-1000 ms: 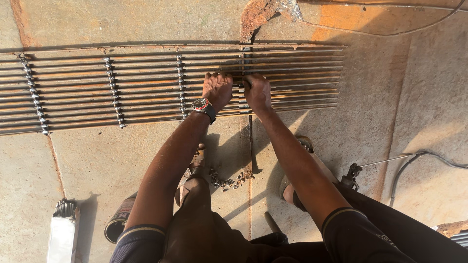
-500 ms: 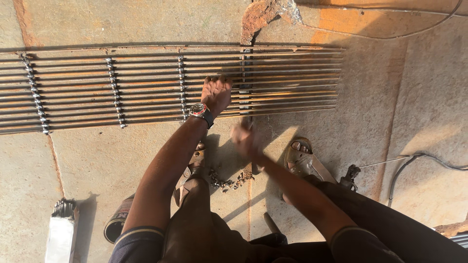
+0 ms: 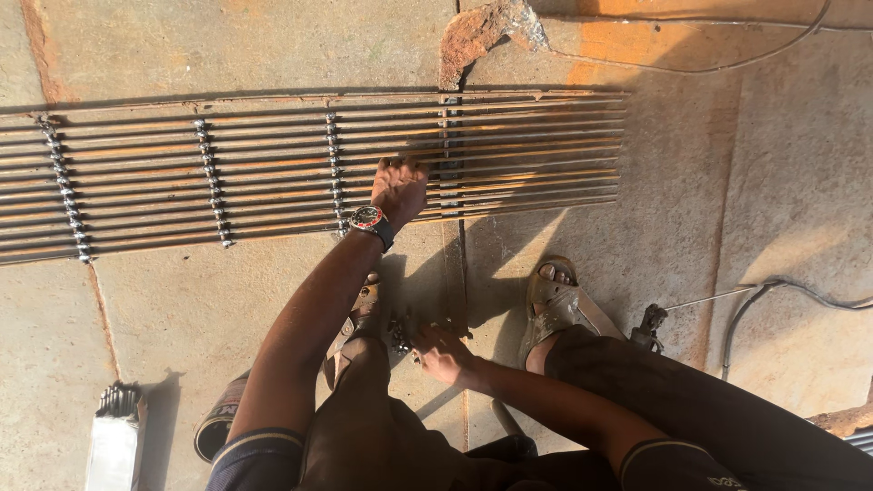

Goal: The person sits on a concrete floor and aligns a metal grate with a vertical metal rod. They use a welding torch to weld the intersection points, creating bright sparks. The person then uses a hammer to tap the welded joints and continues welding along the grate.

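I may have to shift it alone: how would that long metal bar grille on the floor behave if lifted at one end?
The grille is probably heavy: many long steel bars joined by welded cross rows. It would likely stay fairly stiff, sagging slightly along its length. Lying flat, it should not roll.

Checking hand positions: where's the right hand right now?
In the head view the right hand is low near the centre, down at the concrete floor between the two sandalled feet, by small metal bits, well below the metal grille that the left hand rests on.

One head-worn view, looking steeply down.
The camera sits above the crouching person, close over both arms, facing the concrete floor (image 3: 773, 182) ahead; the metal grille (image 3: 227, 173) spans the upper frame, knees fill the bottom.
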